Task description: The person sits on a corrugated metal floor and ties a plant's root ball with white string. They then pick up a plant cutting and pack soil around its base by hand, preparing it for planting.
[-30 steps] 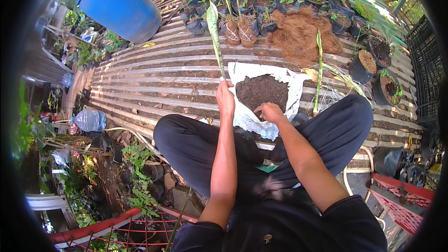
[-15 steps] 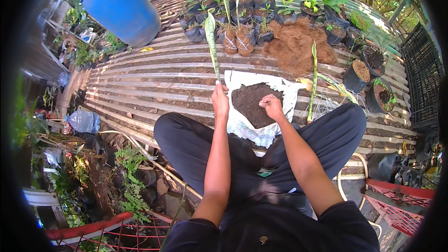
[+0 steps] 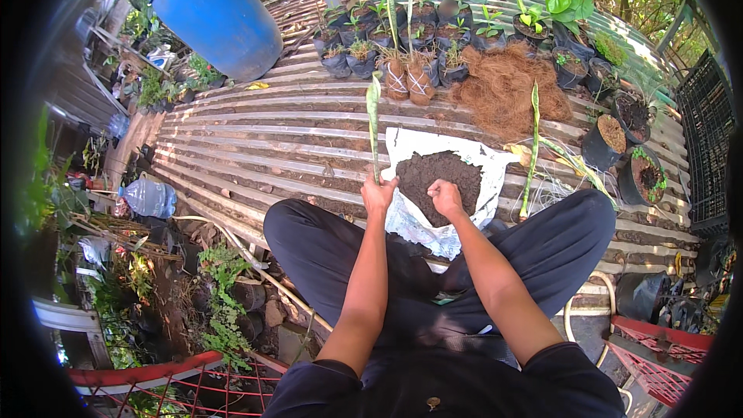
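Observation:
In my left hand [image 3: 377,193] is a snake plant leaf [image 3: 373,120], gripped near its lower end and standing nearly upright. The hand is at the left edge of a white sack [image 3: 492,174] spread in front of my crossed legs. Dark soil [image 3: 433,173] is heaped on the sack. My right hand [image 3: 446,200] is over the near part of that soil with its fingers curled closed; whatever they may hold is hidden. A second snake plant leaf [image 3: 534,147] lies to the right of the sack.
Brown coconut fibre [image 3: 507,89] lies beyond the sack. Two string-tied fibre bundles [image 3: 419,81] holding upright leaves stand near several black-bagged seedlings [image 3: 361,58]. A blue barrel [image 3: 220,23] is at far left, black pots [image 3: 600,147] and a black crate [image 3: 703,139] at right.
My left hand has drawn the leaf closer to me and turned it more upright. My right hand has shifted left and nearer over the soil, its fingers more tightly curled. The view has shifted slightly.

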Demonstrator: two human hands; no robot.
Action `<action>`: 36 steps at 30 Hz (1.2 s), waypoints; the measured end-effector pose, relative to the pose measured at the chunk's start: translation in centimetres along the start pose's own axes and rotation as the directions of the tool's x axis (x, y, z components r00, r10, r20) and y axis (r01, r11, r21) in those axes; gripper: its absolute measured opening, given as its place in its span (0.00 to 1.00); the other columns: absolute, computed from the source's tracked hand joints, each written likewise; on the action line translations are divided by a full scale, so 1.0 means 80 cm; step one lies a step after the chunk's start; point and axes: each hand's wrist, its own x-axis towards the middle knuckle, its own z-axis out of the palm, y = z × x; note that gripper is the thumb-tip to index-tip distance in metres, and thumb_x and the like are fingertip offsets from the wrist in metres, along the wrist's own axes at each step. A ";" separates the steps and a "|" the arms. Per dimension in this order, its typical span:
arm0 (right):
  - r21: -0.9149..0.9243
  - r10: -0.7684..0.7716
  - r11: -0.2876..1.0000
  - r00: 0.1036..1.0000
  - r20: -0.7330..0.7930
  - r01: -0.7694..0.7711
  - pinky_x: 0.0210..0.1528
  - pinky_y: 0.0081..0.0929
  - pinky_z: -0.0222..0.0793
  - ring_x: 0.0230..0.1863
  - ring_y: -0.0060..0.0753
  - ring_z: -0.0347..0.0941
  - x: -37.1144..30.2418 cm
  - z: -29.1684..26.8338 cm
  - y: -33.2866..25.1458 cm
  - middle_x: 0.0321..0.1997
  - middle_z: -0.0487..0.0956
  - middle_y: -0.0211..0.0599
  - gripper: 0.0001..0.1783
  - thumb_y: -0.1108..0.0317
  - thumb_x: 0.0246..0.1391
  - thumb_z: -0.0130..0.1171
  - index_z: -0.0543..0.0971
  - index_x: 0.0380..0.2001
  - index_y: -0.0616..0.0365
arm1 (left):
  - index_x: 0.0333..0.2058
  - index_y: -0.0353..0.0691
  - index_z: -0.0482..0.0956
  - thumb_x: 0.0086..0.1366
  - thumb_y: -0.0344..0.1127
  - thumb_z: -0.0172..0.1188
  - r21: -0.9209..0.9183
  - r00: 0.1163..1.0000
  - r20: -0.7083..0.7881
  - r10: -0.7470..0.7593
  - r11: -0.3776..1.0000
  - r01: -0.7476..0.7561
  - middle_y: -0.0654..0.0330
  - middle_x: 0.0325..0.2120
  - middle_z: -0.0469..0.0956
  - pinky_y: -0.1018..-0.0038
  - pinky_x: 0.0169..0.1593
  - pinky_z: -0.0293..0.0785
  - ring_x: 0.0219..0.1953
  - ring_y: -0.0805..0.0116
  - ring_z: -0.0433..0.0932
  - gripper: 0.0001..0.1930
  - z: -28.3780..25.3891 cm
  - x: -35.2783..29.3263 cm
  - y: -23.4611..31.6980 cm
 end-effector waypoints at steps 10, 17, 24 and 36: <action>0.412 0.168 0.895 0.984 0.051 -0.174 0.27 0.22 0.76 0.26 0.19 0.76 0.029 -0.010 0.012 0.28 0.81 0.30 0.01 0.75 0.56 0.63 0.81 0.32 0.61 | 0.43 0.35 0.79 0.50 0.33 0.74 0.146 0.993 0.119 0.007 0.989 -0.024 0.54 0.38 0.85 0.57 0.46 0.76 0.42 0.49 0.83 0.21 0.033 -0.012 -0.019; 0.481 0.151 0.861 0.986 0.065 -0.164 0.28 0.23 0.76 0.27 0.21 0.78 0.024 -0.018 -0.013 0.30 0.83 0.35 0.03 0.76 0.54 0.63 0.83 0.34 0.62 | 0.34 0.33 0.77 0.53 0.28 0.70 0.056 0.996 0.020 0.082 0.995 -0.083 0.46 0.30 0.83 0.56 0.43 0.74 0.39 0.44 0.82 0.12 0.040 -0.011 -0.033; 0.534 0.126 0.819 0.973 0.192 -0.211 0.32 0.22 0.77 0.29 0.22 0.78 0.025 -0.021 -0.025 0.33 0.82 0.32 0.13 0.76 0.54 0.65 0.80 0.44 0.61 | 0.25 0.36 0.66 0.55 0.29 0.70 -0.072 0.993 0.003 0.114 0.991 -0.114 0.48 0.28 0.83 0.60 0.41 0.73 0.34 0.50 0.82 0.16 0.040 -0.006 -0.035; 0.727 0.003 0.551 0.872 0.490 -0.410 0.47 0.26 0.76 0.43 0.26 0.77 0.010 -0.033 -0.061 0.42 0.79 0.33 0.21 0.72 0.60 0.61 0.74 0.56 0.63 | 0.27 0.39 0.67 0.54 0.23 0.69 -0.457 0.945 0.199 0.259 0.878 -0.144 0.58 0.28 0.83 0.74 0.40 0.73 0.33 0.76 0.77 0.16 0.042 0.000 0.007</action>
